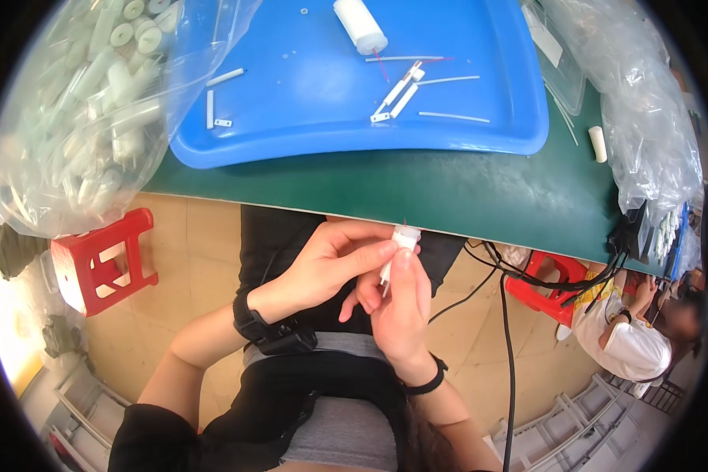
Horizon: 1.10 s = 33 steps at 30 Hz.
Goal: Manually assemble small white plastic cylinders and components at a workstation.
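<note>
Just below the table's front edge, my left hand (340, 256) and my right hand (400, 318) meet around a small white plastic cylinder (406, 234). A thin reddish wire sticks up from its top. The left thumb and fingers pinch it from the left, while the right thumb presses on it from below. Between the hands a narrow white strip (385, 275) hangs down; whether it joins the cylinder is hidden by fingers. Beyond, a blue tray (291, 145) holds a larger white cylinder (360, 27) with red wires, thin white tubes (454, 116) and small white blocks (403, 102).
A clear bag of white plastic parts (94, 118) stands at the left of the green table (417, 185). Clear plastic bags (645, 118) and a white cylinder (598, 145) lie right. Black cables (507, 354) hang down. Red stools (106, 263) flank me; another person (625, 338) sits right.
</note>
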### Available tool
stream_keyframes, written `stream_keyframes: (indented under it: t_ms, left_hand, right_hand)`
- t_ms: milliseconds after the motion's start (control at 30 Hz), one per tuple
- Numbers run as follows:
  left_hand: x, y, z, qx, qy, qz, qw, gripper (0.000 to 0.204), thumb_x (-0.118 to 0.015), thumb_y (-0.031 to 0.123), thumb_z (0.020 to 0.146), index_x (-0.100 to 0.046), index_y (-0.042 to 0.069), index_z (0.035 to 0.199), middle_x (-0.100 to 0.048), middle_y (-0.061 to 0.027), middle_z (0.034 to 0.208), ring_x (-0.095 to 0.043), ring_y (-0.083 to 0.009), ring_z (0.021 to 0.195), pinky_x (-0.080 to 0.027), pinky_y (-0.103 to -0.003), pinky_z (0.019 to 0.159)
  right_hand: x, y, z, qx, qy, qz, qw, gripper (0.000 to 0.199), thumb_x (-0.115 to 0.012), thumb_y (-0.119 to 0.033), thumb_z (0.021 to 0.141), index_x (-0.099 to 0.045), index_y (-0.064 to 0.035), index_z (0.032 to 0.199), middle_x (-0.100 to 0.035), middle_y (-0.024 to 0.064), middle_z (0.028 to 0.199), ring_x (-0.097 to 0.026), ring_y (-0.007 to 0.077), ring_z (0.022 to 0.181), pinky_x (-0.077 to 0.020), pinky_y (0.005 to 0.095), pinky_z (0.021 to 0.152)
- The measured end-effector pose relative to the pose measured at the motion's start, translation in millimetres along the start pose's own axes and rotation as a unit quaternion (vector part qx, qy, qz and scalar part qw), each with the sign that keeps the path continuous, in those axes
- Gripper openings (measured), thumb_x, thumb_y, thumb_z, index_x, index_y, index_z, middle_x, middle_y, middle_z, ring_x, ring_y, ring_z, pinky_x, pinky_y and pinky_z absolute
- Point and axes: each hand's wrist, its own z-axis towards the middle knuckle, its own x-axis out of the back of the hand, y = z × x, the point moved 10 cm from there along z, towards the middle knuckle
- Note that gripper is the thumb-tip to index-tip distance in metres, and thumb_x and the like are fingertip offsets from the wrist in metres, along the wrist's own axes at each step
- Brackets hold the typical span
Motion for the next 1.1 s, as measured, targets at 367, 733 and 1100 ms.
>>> stream_keyframes:
  t_ms: [367,733,1100]
  left_hand:
    - [-6,-20,3,0.051,-0.045,-0.146,0.987,0.039,-0.046,0.023,0.096,-0.049,-0.005,0.123,-0.061,-0.0125,0.101,-0.063,-0.0136,0.071,-0.054,-0.021,0.049]
    - [-5,-15,4,0.062,0.018,-0.151,0.986,0.037,-0.050,0.025,0.095,-0.053,-0.001,0.120,-0.060,-0.0060,0.081,-0.060,-0.0133,0.074,-0.050,-0.023,0.056]
    - [-17,-2,-1,0.001,-0.063,-0.106,0.992,0.043,-0.048,0.025,0.095,-0.045,0.001,0.131,-0.059,-0.0064,0.104,-0.057,-0.0123,0.082,-0.046,-0.023,0.058]
  right_hand:
    - [-6,-12,-8,-0.048,0.066,-0.021,0.996,0.035,-0.031,-0.030,0.100,-0.046,-0.0003,0.090,-0.034,-0.0027,0.057,-0.034,0.0047,0.047,-0.0470,0.0259,0.042]
    - [-8,-10,-6,-0.133,0.013,0.133,0.982,0.036,-0.033,-0.033,0.100,-0.047,-0.0043,0.083,-0.032,-0.0021,0.051,-0.029,0.0063,0.042,-0.0432,0.0270,0.037]
    - [10,-38,-6,0.058,0.062,-0.348,0.934,0.027,-0.047,-0.014,0.094,-0.048,0.0052,0.113,-0.057,0.0063,0.061,-0.058,0.0131,0.053,-0.0476,0.0262,0.046]
